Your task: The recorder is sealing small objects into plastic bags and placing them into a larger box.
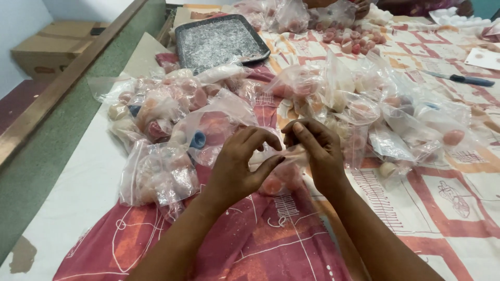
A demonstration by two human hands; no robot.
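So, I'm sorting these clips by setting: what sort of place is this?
Probably a small hand-packing workplace, maybe in a home. A patterned cloth covers the worktable, heaped with clear bags of small pink pieces. The left hand and right hand pinch one bag; a dusty tray lies beyond.

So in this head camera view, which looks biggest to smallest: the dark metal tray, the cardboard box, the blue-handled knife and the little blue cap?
1. Dark tray.
2. Cardboard box, though it sits farther off and is partly hidden, so true size is unsure.
3. Blue-handled knife.
4. Blue cap, inside a clear bag.
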